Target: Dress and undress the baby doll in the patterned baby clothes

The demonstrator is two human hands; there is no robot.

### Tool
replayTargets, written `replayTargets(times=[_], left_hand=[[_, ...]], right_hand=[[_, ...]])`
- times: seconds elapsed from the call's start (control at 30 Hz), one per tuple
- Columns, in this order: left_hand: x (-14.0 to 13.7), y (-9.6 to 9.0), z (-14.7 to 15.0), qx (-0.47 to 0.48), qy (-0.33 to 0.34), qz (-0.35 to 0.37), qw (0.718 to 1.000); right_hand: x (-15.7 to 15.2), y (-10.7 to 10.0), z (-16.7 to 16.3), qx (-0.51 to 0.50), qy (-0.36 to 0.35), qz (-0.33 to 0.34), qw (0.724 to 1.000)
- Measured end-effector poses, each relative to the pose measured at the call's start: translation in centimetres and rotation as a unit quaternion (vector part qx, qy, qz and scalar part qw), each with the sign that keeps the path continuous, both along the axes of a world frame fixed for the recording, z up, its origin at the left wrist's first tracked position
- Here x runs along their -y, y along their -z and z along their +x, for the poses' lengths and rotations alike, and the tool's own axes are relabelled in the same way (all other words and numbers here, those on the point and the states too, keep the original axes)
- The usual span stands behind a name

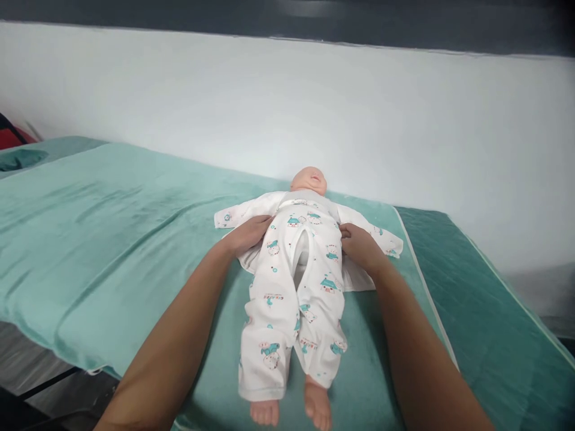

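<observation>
A baby doll (309,178) lies on its back on a light green sheet, head away from me and bare feet toward me. It wears white printed trousers (274,311), open at the crotch and pulled high over the torso, and a white long-sleeved top (258,206) with the sleeves spread out. My left hand (251,233) is at the left side of the trousers, fingers closed on the cloth near the waist. On the opposite side, my right hand (359,244) has curled fingers on the trousers' edge. Some fingertips of both hands are hidden by the cloth.
The light green sheet (112,215) covers the bed, with a darker green cover (485,287) on the right. A white wall (269,102) stands behind the doll's head. Red and black items (11,134) show at the far left.
</observation>
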State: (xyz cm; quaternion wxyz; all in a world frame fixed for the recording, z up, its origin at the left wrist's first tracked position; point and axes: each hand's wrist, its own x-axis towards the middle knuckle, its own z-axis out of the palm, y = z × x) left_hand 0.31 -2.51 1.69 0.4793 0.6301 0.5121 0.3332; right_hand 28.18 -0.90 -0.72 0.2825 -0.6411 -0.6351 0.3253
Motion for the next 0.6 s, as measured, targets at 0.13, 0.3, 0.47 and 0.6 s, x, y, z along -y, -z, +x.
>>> replayTargets(times=[0.13, 0.3, 0.47, 0.6], left_hand=[[0.3, 0.0, 0.7, 0.094, 0.037, -0.033, 0.994], [-0.2, 0.9, 1.4, 0.215, 0.024, -0.104, 0.971], [-0.5, 1.5, 1.4, 0.263, -0.003, -0.119, 0.957], [-0.5, 1.4, 1.5, 0.278, -0.017, -0.136, 0.951]], right_hand=[[0.2, -0.5, -0.1, 0.081, -0.044, 0.06, 0.994], [0.3, 0.1, 0.1, -0.049, -0.076, 0.099, 0.991], [-0.1, 1.6, -0.2, -0.237, -0.05, 0.086, 0.966], [-0.1, 1.8, -1.2, -0.345, 0.015, 0.058, 0.937]])
